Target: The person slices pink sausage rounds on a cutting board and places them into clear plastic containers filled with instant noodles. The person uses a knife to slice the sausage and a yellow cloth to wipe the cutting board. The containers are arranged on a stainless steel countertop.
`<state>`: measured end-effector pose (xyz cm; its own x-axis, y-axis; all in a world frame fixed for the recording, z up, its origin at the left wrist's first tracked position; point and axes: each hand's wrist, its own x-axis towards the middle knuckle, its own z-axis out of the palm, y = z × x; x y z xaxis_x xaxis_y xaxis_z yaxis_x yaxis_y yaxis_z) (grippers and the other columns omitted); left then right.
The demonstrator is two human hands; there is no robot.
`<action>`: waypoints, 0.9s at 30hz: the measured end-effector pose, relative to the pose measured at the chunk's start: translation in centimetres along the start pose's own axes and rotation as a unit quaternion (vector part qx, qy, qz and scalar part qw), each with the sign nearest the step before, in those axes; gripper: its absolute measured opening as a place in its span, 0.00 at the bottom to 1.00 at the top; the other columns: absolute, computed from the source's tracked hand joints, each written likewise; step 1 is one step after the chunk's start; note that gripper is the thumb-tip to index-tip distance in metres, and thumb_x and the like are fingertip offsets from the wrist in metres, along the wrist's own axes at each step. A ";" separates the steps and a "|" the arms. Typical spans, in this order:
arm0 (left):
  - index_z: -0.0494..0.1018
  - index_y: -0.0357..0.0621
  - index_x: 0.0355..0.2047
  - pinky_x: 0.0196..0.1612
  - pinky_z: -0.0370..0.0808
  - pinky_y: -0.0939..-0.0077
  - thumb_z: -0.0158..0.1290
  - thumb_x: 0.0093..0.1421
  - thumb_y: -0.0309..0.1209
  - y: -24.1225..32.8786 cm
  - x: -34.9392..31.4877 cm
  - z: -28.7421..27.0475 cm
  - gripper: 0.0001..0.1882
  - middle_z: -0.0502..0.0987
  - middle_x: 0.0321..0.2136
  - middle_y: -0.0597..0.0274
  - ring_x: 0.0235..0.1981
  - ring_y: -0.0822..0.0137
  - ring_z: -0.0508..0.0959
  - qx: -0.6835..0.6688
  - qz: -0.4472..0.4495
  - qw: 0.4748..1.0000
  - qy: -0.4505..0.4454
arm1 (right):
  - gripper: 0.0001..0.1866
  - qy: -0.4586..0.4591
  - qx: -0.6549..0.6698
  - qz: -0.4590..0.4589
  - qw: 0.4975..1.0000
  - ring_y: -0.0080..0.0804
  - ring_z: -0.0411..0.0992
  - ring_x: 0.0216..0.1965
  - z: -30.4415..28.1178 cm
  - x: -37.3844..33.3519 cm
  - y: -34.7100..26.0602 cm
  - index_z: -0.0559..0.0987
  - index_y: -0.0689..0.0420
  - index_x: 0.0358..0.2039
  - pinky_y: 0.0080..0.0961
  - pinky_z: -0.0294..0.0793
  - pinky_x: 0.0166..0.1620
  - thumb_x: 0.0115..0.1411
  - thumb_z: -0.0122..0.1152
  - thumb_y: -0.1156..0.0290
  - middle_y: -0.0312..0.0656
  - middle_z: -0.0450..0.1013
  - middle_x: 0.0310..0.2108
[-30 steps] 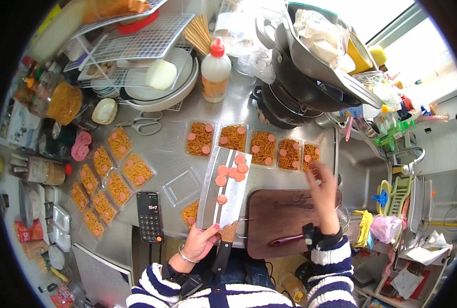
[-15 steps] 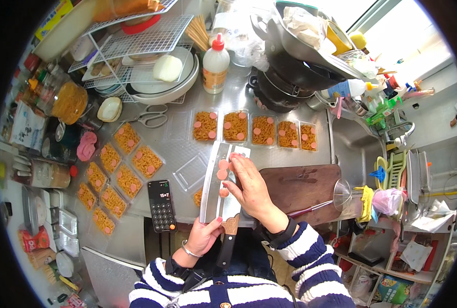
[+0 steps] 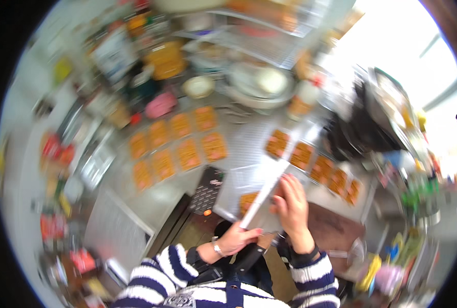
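Note:
Motion blurs this moment. My left hand (image 3: 236, 239) is closed on the lower end of the blade of a cleaver (image 3: 259, 201), near its dark handle. The blade is turned nearly edge-on. My right hand (image 3: 295, 213) is beside the blade's flat, fingers stretched out and thumb apart; whether it touches the blade cannot be told. Sausage slices cannot be made out on the cleaver. Left of the blade, a tray of noodles (image 3: 246, 202) shows in part. Up and right runs a row of noodle trays (image 3: 301, 155) with pink sausage slices, blurred.
More noodle trays (image 3: 189, 154) stand in two rows at the left. A phone (image 3: 208, 190) lies near the counter's front edge. A brown cutting board (image 3: 336, 233) is right of my right hand. Behind are scissors (image 3: 233, 113), a red-capped bottle (image 3: 305, 97) and dark pots (image 3: 359, 128).
The whole view has swung, so the counter things sit turned and shifted. The cleaver has tilted from showing its flat with sausage slices to nearly edge-on. My left hand still grips it.

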<state>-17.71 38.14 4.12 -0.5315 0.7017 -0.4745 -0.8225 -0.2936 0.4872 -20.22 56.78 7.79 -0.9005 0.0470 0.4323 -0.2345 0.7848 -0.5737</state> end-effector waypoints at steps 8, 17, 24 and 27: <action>0.68 0.44 0.45 0.33 0.70 0.79 0.53 0.58 0.27 -4.8 -2.6 0.3 0.14 0.71 0.34 0.70 0.31 0.76 0.72 -0.116 0.147 0.982 0.039 | 0.35 -0.037 0.436 0.014 0.899 0.39 0.59 0.57 0.2 -1.2 -1.8 0.58 0.67 0.58 0.33 0.61 0.55 0.61 0.47 0.51 0.53 0.56 0.59; 0.53 0.36 0.57 0.52 0.68 0.58 0.45 0.61 0.27 -6.3 -14.3 -5.4 0.25 0.67 0.50 0.46 0.47 0.50 0.72 -0.175 0.421 0.879 0.139 | 0.39 -0.076 0.529 0.019 0.845 0.44 0.60 0.57 -0.3 -2.4 -4.8 0.58 0.65 0.58 0.40 0.55 0.59 0.59 0.47 0.44 0.56 0.58 0.57; 0.69 0.31 0.43 0.52 0.66 0.68 0.44 0.60 0.29 -6.8 -24.9 -21.7 0.15 0.74 0.43 0.50 0.44 0.60 0.73 -0.110 0.481 0.792 0.359 | 0.23 -0.049 0.431 0.108 0.895 0.33 0.72 0.41 -2.0 -6.2 -2.4 0.62 0.60 0.57 0.28 0.70 0.45 0.61 0.48 0.71 0.48 0.69 0.48; 0.67 0.34 0.48 0.51 0.68 0.70 0.44 0.62 0.30 -6.6 -31.1 -29.0 0.16 0.74 0.44 0.55 0.45 0.62 0.74 -0.126 0.449 0.832 0.300 | 0.26 -0.063 0.265 0.089 0.958 0.27 0.72 0.38 -2.2 -9.0 -1.8 0.64 0.59 0.55 0.22 0.71 0.41 0.55 0.56 0.79 0.44 0.71 0.43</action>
<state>-1.60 -0.60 -5.63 -0.8979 -0.3028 -0.3195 -0.0150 -0.7042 0.7098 -10.93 56.32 6.42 -0.9725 0.0499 0.2274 -0.1967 0.3463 -0.9173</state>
